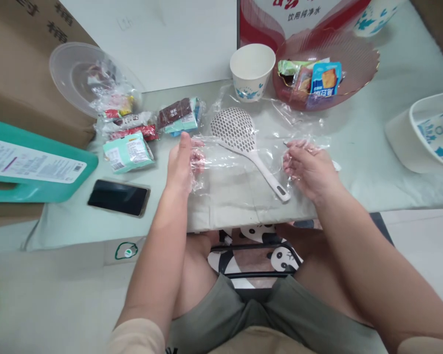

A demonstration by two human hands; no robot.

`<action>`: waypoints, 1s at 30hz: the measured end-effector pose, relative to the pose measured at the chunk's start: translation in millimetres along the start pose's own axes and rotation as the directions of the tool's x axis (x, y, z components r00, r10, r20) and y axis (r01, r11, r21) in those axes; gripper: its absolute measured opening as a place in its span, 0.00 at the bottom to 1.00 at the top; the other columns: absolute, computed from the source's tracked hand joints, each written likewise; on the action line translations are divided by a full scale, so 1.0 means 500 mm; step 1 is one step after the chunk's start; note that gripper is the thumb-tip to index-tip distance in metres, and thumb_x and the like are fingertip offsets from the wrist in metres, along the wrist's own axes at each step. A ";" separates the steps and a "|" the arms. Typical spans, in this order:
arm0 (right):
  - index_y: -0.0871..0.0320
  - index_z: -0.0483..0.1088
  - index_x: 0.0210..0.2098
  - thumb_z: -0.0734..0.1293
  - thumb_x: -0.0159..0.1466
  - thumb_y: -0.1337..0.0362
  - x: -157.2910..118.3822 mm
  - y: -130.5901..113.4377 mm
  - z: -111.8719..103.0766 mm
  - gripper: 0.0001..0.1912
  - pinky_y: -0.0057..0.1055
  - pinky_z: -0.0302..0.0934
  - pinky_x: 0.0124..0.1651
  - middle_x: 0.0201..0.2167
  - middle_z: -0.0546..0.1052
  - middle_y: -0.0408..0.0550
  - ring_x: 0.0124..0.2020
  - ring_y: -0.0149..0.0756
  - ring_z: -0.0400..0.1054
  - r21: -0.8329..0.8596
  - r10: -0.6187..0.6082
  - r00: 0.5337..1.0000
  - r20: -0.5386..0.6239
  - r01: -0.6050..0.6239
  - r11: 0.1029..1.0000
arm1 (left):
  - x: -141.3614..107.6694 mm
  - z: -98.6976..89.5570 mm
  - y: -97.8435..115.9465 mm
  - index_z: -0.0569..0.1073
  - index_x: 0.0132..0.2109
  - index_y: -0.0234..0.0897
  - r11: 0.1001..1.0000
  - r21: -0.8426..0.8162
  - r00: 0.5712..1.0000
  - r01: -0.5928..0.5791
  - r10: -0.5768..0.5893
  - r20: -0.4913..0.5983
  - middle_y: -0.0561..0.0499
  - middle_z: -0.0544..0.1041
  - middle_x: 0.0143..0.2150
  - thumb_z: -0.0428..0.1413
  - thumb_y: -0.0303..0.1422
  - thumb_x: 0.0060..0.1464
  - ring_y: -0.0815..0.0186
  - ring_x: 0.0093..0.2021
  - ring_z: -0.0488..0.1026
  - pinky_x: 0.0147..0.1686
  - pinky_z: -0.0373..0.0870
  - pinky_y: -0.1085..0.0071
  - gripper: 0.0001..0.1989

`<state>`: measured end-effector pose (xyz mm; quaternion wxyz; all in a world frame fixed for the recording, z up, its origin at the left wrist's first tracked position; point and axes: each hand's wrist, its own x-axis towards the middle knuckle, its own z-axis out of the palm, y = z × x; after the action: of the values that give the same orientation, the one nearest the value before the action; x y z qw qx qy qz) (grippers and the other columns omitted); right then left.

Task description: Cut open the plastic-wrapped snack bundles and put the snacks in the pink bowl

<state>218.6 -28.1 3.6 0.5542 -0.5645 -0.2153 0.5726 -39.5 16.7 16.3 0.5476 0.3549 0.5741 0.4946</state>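
Observation:
A sheet of clear plastic film [231, 182] stretches between my two hands; whether it is a bag I cannot tell. My left hand [182, 164] is closed on its left side, thumb up, with the fingertips behind the film. Curled fingers of my right hand [306, 167] grip the other side. Between the hands lies a pale perforated skimmer [234, 129], its slotted handle pointing toward me and to the right. The film passes around or over it; I cannot tell which.
Snack packets [129, 151] and a phone [118, 197] lie left, near a green jug [33, 162] and a translucent bowl [74, 81]. Behind stand a paper cup [251, 66] and a pink bowl [358, 73] holding snacks. A white bin [409, 132] is at right.

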 end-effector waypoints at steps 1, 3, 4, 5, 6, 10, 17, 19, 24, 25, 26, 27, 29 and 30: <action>0.55 0.70 0.33 0.79 0.48 0.61 -0.003 -0.001 0.000 0.18 0.22 0.55 0.19 0.22 0.71 0.37 0.18 0.25 0.63 -0.029 -0.018 1.000 -0.001 0.018 0.999 | 0.004 -0.008 -0.002 0.74 0.34 0.37 1.000 0.015 0.999 0.006 -0.007 0.051 0.53 0.71 0.22 0.58 0.62 0.56 0.72 0.19 0.66 0.18 0.58 0.75 0.29; 0.55 0.69 0.32 0.78 0.47 0.61 -0.007 -0.003 -0.001 0.17 0.21 0.46 0.15 0.20 0.70 0.35 0.14 0.22 0.55 -0.069 -0.048 0.999 0.000 0.047 0.996 | 0.012 -0.028 -0.006 0.75 0.37 0.36 0.999 0.031 0.989 -0.020 0.016 0.147 0.50 0.75 0.27 0.61 0.63 0.51 0.69 0.24 0.73 0.23 0.67 0.74 0.31; 0.56 0.69 0.31 0.78 0.47 0.62 -0.007 -0.004 -0.003 0.18 0.22 0.44 0.15 0.20 0.70 0.35 0.13 0.20 0.53 -0.081 -0.051 0.999 0.005 0.051 0.995 | 0.016 -0.039 -0.007 0.75 0.39 0.36 0.998 0.049 0.980 -0.048 0.038 0.194 0.49 0.77 0.29 0.63 0.62 0.48 0.68 0.26 0.75 0.26 0.69 0.74 0.31; 0.56 0.69 0.31 0.79 0.46 0.62 -0.006 -0.004 -0.005 0.18 0.22 0.44 0.14 0.20 0.70 0.35 0.13 0.20 0.52 -0.089 -0.049 0.999 0.010 0.050 0.995 | 0.019 -0.050 -0.007 0.76 0.41 0.36 0.994 0.077 0.967 -0.078 0.056 0.249 0.49 0.78 0.32 0.65 0.61 0.46 0.67 0.28 0.77 0.27 0.71 0.73 0.31; 0.56 0.69 0.31 0.79 0.46 0.63 -0.005 -0.004 -0.006 0.18 0.22 0.43 0.14 0.21 0.70 0.34 0.13 0.19 0.51 -0.092 -0.046 0.999 0.012 0.047 0.995 | 0.019 -0.058 -0.008 0.76 0.44 0.36 0.988 0.117 0.949 -0.102 0.061 0.311 0.48 0.79 0.35 0.67 0.60 0.43 0.67 0.30 0.78 0.28 0.72 0.73 0.33; 0.55 0.66 0.30 0.78 0.47 0.62 -0.001 0.001 -0.006 0.18 0.22 0.43 0.14 0.21 0.69 0.35 0.13 0.19 0.51 -0.098 -0.050 0.999 0.005 0.050 0.994 | 0.001 -0.059 -0.015 0.77 0.51 0.35 0.944 0.305 0.839 -0.123 -0.065 0.540 0.43 0.81 0.46 0.74 0.50 0.34 0.60 0.39 0.80 0.32 0.74 0.71 0.38; 0.55 0.67 0.30 0.77 0.51 0.62 -0.007 -0.004 -0.002 0.15 0.23 0.39 0.14 0.22 0.69 0.36 0.14 0.20 0.49 -0.159 -0.032 0.999 -0.003 0.032 0.987 | -0.016 -0.015 -0.030 0.78 0.35 0.34 0.873 0.458 0.965 -0.168 0.052 0.256 0.52 0.78 0.27 0.59 0.35 0.59 0.75 0.18 0.61 0.18 0.59 0.76 0.09; 0.55 0.67 0.31 0.76 0.51 0.63 -0.006 -0.007 -0.003 0.14 0.24 0.37 0.14 0.22 0.69 0.36 0.14 0.21 0.49 -0.159 -0.020 0.999 -0.028 0.015 0.987 | -0.008 -0.016 -0.025 0.77 0.34 0.34 0.903 0.413 0.986 -0.120 0.060 0.157 0.54 0.76 0.24 0.57 0.33 0.61 0.76 0.15 0.57 0.16 0.54 0.77 0.09; 0.55 0.69 0.29 0.75 0.52 0.65 0.008 -0.004 -0.006 0.10 0.23 0.40 0.15 0.21 0.68 0.37 0.15 0.21 0.50 -0.145 -0.095 0.990 -0.105 0.079 0.986 | 0.013 -0.028 -0.023 0.76 0.31 0.34 0.927 0.359 0.994 -0.106 0.096 0.044 0.56 0.73 0.20 0.57 0.29 0.63 0.77 0.13 0.57 0.13 0.50 0.78 0.10; 0.55 0.70 0.29 0.75 0.52 0.64 0.012 -0.002 -0.007 0.11 0.23 0.39 0.15 0.21 0.68 0.37 0.15 0.21 0.50 -0.145 -0.116 0.986 -0.118 0.098 0.985 | 0.016 -0.030 -0.025 0.76 0.31 0.35 0.930 0.349 0.993 -0.118 0.111 0.040 0.56 0.72 0.19 0.57 0.29 0.63 0.77 0.13 0.57 0.13 0.50 0.78 0.10; 0.55 0.69 0.30 0.76 0.52 0.63 0.016 0.000 -0.009 0.11 0.23 0.39 0.15 0.22 0.68 0.37 0.15 0.21 0.49 -0.145 -0.136 0.982 -0.128 0.117 0.982 | 0.020 -0.032 -0.027 0.76 0.31 0.35 0.931 0.340 0.991 -0.132 0.126 0.040 0.57 0.72 0.19 0.57 0.29 0.63 0.77 0.13 0.57 0.13 0.50 0.78 0.10; 0.54 0.69 0.30 0.76 0.53 0.61 0.019 0.001 -0.012 0.13 0.23 0.40 0.15 0.22 0.68 0.37 0.15 0.21 0.49 -0.144 -0.161 0.978 -0.133 0.142 0.979 | 0.023 -0.033 -0.030 0.76 0.31 0.35 0.932 0.330 0.989 -0.147 0.145 0.033 0.57 0.71 0.19 0.58 0.30 0.63 0.77 0.12 0.57 0.13 0.50 0.78 0.11; 0.53 0.68 0.33 0.77 0.53 0.57 0.023 0.003 -0.017 0.16 0.23 0.43 0.16 0.25 0.70 0.37 0.16 0.21 0.51 -0.118 -0.194 0.974 -0.120 0.180 0.977 | 0.028 -0.036 -0.034 0.76 0.31 0.36 0.939 0.293 0.982 -0.177 0.189 -0.010 0.58 0.69 0.18 0.59 0.32 0.64 0.77 0.13 0.57 0.12 0.50 0.78 0.11; 0.53 0.68 0.35 0.77 0.53 0.54 0.022 0.003 -0.019 0.17 0.23 0.47 0.16 0.26 0.71 0.38 0.17 0.22 0.55 -0.091 -0.186 0.978 -0.095 0.177 0.980 | 0.029 -0.037 -0.035 0.75 0.31 0.36 0.946 0.263 0.978 -0.190 0.207 -0.037 0.58 0.69 0.18 0.59 0.33 0.64 0.77 0.13 0.57 0.12 0.50 0.78 0.12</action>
<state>229.2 -22.5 -4.8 0.5908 -0.5935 -0.2607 0.4804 -57.5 22.7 -6.1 0.4254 0.4631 0.6122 0.4794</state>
